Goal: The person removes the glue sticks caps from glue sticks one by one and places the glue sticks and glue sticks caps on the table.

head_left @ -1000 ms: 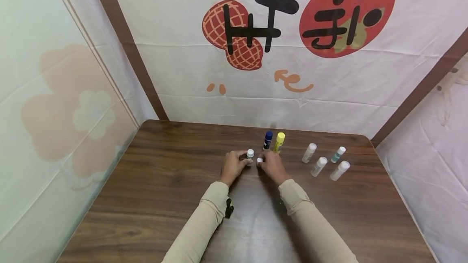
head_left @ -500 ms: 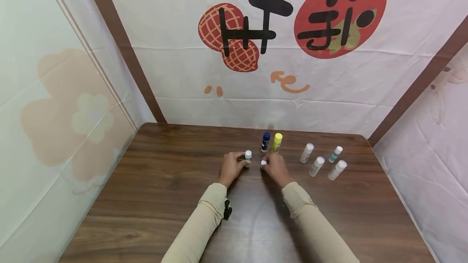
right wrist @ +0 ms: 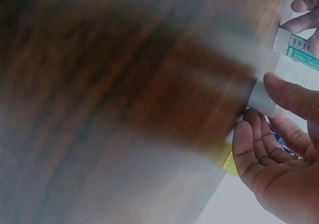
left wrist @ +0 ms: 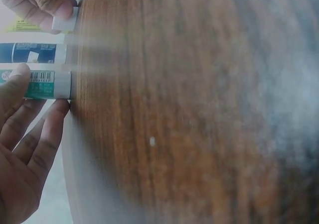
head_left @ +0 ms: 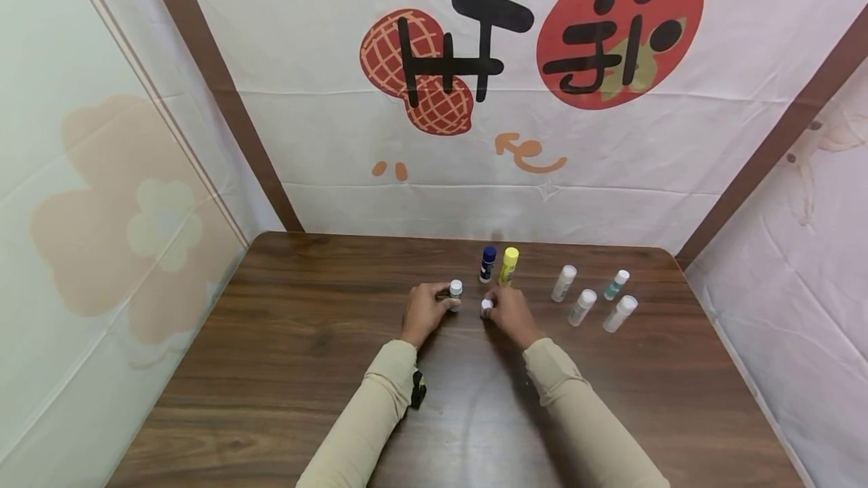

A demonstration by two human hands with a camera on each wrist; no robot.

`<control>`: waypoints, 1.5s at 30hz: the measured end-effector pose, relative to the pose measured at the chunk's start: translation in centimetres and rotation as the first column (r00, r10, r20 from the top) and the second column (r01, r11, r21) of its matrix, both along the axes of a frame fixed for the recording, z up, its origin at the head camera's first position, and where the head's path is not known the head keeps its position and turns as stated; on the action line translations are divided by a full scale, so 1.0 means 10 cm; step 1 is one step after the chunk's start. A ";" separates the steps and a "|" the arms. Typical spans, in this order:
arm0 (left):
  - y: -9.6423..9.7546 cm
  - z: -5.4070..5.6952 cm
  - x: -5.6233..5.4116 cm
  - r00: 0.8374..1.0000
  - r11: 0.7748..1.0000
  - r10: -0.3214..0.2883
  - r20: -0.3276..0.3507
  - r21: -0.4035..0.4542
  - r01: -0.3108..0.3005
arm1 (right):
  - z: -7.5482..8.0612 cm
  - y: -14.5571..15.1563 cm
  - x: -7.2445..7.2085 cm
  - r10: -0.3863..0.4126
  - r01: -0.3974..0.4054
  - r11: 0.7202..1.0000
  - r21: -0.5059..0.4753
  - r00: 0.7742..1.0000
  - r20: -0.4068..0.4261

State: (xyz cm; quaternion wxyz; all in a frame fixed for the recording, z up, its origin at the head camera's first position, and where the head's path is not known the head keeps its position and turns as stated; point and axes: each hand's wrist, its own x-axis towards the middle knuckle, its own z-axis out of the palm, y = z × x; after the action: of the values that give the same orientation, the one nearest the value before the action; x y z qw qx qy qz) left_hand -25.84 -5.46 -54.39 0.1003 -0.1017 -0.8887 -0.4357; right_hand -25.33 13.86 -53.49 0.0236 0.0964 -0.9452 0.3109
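Observation:
My left hand (head_left: 422, 315) holds a glue stick (left wrist: 41, 84) with a green label and white cap between thumb and fingers. It stands upright, its white base at the tabletop in the left wrist view. A short step to the right, my right hand (head_left: 512, 315) pinches a short white cylinder (right wrist: 261, 98) by its sides, close on the wood; whether it is a loose cap I cannot tell. Behind them stand a blue glue stick (head_left: 487, 265) and a yellow glue stick (head_left: 508, 266), the yellow one's lower part hidden by my right hand.
To the right, several more glue sticks stand upright: a white one (head_left: 564, 283), a teal one with white cap (head_left: 616, 285) and others in white. The wooden table (head_left: 305, 367) ends at a printed fabric wall (head_left: 407, 209) at the back.
My right hand has shifted a little to the right and nearer to me with the white cylinder, widening the gap to the green glue stick. The left hand keeps its hold in place.

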 end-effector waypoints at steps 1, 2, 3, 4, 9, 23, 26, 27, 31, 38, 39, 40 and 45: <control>0.00 -0.01 0.00 1.000 1.000 0.000 0.003 -0.001 0.000 | 0.00 0.00 0.01 0.004 -0.004 1.000 -0.003 1.000 0.006; -0.01 -0.01 0.01 1.000 1.000 0.000 0.005 -0.003 0.000 | 0.00 0.00 0.01 0.009 -0.009 1.000 -0.008 1.000 0.013; -0.01 -0.02 0.01 1.000 1.000 0.001 0.012 -0.004 -0.001 | 0.01 0.00 0.03 0.006 -0.006 1.000 -0.012 1.000 0.021; -0.01 -0.03 0.01 1.000 1.000 -0.001 0.012 -0.005 0.001 | 0.01 0.00 0.04 0.000 0.001 1.000 -0.020 1.000 0.028; -0.05 -0.03 0.00 1.000 1.000 -0.017 -0.023 -0.014 0.017 | 0.05 0.01 0.10 -0.100 0.102 0.992 -0.072 0.995 0.029; -0.14 -0.01 -0.02 1.000 1.000 -0.026 -0.017 -0.005 0.025 | 0.24 0.13 -0.05 -0.429 0.360 0.859 -0.365 0.894 -0.127; -0.13 -0.01 -0.01 0.999 0.999 -0.034 -0.011 -0.011 0.034 | 0.27 0.13 -0.09 -0.446 0.384 0.856 -0.347 0.887 -0.121; -0.13 -0.01 -0.01 0.999 0.999 -0.036 -0.008 -0.012 0.036 | 0.27 0.12 -0.10 -0.450 0.392 0.856 -0.336 0.885 -0.115; -0.12 -0.02 0.00 0.999 0.999 -0.039 0.009 -0.013 0.039 | 0.28 0.11 -0.12 -0.442 0.392 0.860 -0.326 0.892 -0.096; -0.12 -0.01 0.01 0.999 0.999 -0.039 0.011 -0.009 0.039 | 0.30 0.11 -0.16 -0.419 0.371 0.880 -0.297 0.900 -0.117; -0.11 -0.01 0.01 0.999 0.999 -0.038 0.012 -0.007 0.038 | 0.30 0.11 -0.17 -0.416 0.369 0.882 -0.293 0.901 -0.118; -0.11 -0.01 0.01 0.999 0.999 -0.040 0.007 -0.008 0.040 | 0.31 0.11 -0.18 -0.414 0.367 0.884 -0.290 0.903 -0.119; -0.11 -0.01 0.01 0.999 0.999 -0.046 -0.015 -0.010 0.046 | 0.32 0.11 -0.20 -0.406 0.363 0.883 -0.299 0.909 -0.097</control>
State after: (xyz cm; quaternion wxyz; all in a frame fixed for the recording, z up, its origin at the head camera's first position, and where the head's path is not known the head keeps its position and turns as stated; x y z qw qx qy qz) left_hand -25.70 -6.52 -54.50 0.0965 -0.1259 -0.8874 -0.4328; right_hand -27.34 14.93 -50.31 0.1724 -0.0735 -0.8883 0.4194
